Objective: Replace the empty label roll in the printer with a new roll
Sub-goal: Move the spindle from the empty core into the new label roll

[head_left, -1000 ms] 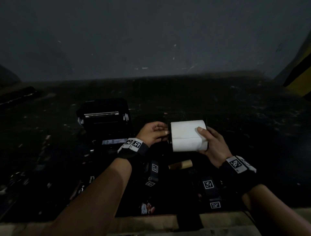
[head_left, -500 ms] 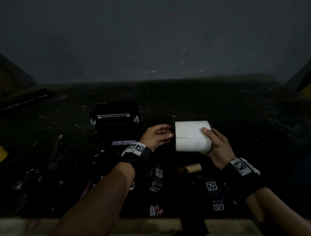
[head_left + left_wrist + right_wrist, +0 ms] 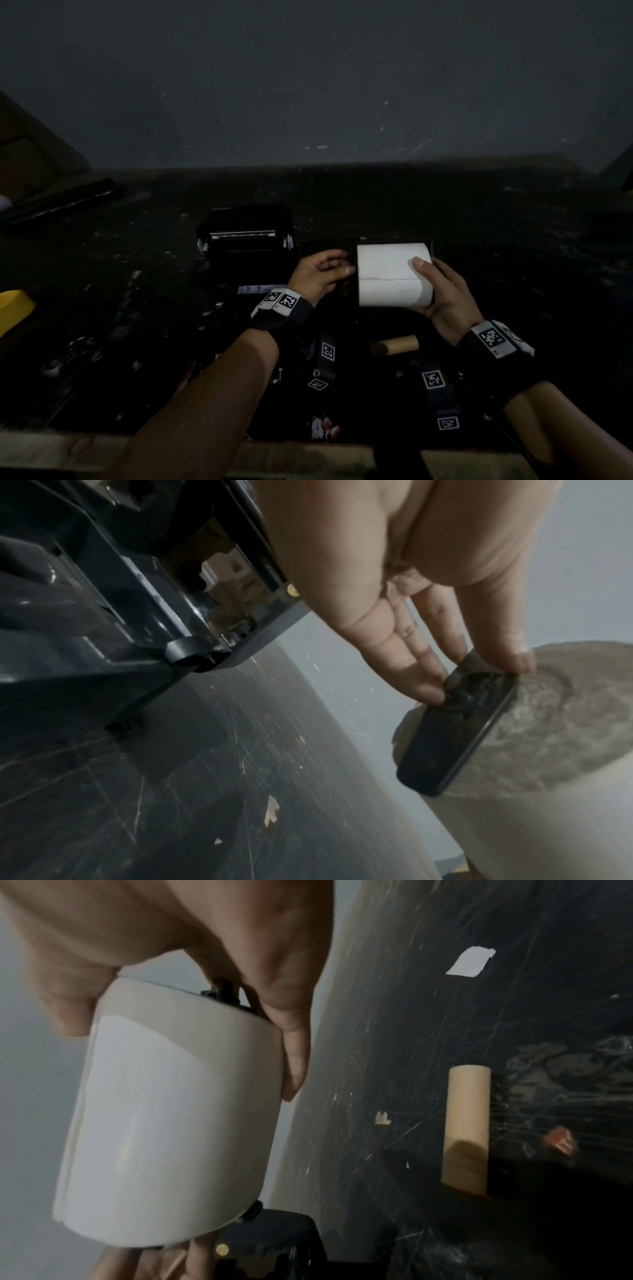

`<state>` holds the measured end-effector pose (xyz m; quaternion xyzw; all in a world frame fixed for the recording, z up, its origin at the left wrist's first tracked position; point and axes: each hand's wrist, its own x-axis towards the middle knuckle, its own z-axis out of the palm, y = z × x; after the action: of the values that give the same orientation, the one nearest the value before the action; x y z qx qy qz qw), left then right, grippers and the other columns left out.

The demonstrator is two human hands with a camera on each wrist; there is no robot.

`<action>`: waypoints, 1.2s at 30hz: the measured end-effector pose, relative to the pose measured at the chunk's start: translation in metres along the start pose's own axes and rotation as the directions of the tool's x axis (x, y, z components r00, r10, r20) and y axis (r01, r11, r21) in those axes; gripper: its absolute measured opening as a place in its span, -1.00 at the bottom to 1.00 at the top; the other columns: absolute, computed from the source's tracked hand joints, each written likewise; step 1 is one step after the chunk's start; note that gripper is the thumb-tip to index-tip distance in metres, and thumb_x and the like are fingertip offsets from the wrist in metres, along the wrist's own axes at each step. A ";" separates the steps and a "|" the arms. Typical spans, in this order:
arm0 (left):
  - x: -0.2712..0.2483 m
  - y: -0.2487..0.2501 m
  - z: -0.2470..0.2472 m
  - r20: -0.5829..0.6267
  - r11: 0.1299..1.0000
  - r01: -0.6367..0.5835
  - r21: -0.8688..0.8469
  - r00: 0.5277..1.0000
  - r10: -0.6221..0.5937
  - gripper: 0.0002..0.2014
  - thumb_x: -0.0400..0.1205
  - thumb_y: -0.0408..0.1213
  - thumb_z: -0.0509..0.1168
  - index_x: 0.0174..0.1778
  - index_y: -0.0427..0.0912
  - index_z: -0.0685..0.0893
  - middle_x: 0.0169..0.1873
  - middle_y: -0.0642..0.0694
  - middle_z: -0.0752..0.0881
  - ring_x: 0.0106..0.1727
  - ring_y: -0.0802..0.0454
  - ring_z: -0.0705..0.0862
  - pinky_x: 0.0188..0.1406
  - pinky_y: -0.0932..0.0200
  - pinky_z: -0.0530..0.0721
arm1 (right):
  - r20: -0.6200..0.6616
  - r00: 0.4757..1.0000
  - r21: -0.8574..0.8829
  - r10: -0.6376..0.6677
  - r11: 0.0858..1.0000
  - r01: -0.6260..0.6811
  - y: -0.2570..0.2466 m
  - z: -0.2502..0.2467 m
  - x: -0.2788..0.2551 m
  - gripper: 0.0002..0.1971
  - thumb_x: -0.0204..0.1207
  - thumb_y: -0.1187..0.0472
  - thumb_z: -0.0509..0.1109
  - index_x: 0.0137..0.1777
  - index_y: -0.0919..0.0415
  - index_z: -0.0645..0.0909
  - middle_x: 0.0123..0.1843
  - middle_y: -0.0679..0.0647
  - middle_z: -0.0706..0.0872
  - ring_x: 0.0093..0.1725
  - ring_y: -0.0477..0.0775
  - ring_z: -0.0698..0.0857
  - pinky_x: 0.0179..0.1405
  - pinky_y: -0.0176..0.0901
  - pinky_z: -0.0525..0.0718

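Note:
A full white label roll (image 3: 390, 274) (image 3: 171, 1123) is held above the dark table, right of the black printer (image 3: 246, 240) (image 3: 103, 588), whose lid stands open. My right hand (image 3: 442, 294) (image 3: 178, 961) grips the roll from its right end, thumb on the paper. My left hand (image 3: 322, 274) (image 3: 428, 615) pinches the black guide plate (image 3: 459, 731) on the roll's left end (image 3: 555, 723) between thumb and fingertips. An empty brown cardboard core (image 3: 394, 344) (image 3: 466, 1129) lies on the table below the roll.
The black table (image 3: 479, 222) is scratched and dotted with paper scraps (image 3: 471, 961). Dark straps with square marker tags (image 3: 327, 353) lie near its wooden front edge (image 3: 308, 459). A yellow object (image 3: 13, 305) sits at the far left. A grey wall (image 3: 308, 85) rises behind.
The view has shifted, so printer and roll appear further right. Both hands still hold the roll in the same way; the left fingers stay at its left end.

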<state>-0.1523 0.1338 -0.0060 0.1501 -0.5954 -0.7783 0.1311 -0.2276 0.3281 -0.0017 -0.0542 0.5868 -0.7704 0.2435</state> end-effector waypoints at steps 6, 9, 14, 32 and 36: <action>0.000 0.002 0.002 -0.019 0.999 0.006 0.035 1.000 -0.006 -0.62 0.53 -0.61 0.30 0.29 -0.43 0.57 -0.19 -0.08 0.70 -0.32 0.31 0.75 -0.21 0.39 0.72 | -0.011 1.000 -0.005 -0.004 1.000 0.004 -0.002 0.001 0.000 -0.53 0.41 0.03 0.47 0.31 0.12 0.56 0.21 0.21 0.70 0.16 0.25 0.70 0.13 0.31 0.70; -0.001 0.003 0.003 -0.018 0.999 0.006 0.037 1.000 -0.005 -0.60 0.54 -0.62 0.29 0.32 -0.44 0.55 -0.23 -0.03 0.73 -0.33 0.34 0.74 -0.24 0.44 0.70 | -0.033 0.999 0.018 0.037 0.999 -0.037 -0.003 0.001 0.001 -0.45 0.37 0.01 0.50 0.36 0.12 0.53 0.25 0.22 0.68 0.19 0.28 0.68 0.13 0.33 0.70; -0.002 0.004 0.002 -0.001 1.000 0.002 0.017 1.000 -0.002 -0.58 0.55 -0.66 0.24 0.35 -0.48 0.51 -0.48 0.15 0.82 -0.35 0.37 0.76 -0.28 0.49 0.71 | -0.014 0.999 0.014 0.034 0.999 -0.034 -0.005 0.003 0.000 -0.56 0.42 0.04 0.46 0.29 0.13 0.58 0.22 0.22 0.69 0.12 0.23 0.70 0.02 0.19 0.74; -0.001 0.007 0.009 -0.057 0.986 -0.011 -0.165 0.998 0.002 -0.71 0.54 -0.68 0.22 -0.33 -0.25 0.72 -0.54 -0.03 0.80 -0.46 0.19 0.76 -0.34 0.36 0.74 | -0.031 0.999 0.077 0.038 0.996 -0.035 -0.013 0.017 -0.001 -0.47 0.39 0.02 0.49 0.35 0.15 0.53 0.28 0.24 0.64 0.20 0.26 0.67 -0.15 0.15 0.78; -0.003 0.015 0.006 0.001 0.994 0.016 -0.109 1.000 -0.016 -0.76 0.56 -0.67 0.20 -0.20 -0.26 0.67 -0.50 0.01 0.80 -0.38 0.20 0.77 -0.24 0.36 0.74 | -0.027 1.000 0.061 0.014 0.998 -0.012 -0.016 0.016 -0.002 -0.49 0.41 0.05 0.48 0.35 0.16 0.53 0.27 0.22 0.65 0.17 0.23 0.68 -0.13 0.14 0.77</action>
<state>-0.1517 0.1361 0.0099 0.1472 -0.5508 -0.8108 0.1328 -0.2249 0.3175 0.0186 -0.0323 0.5666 -0.7870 0.2418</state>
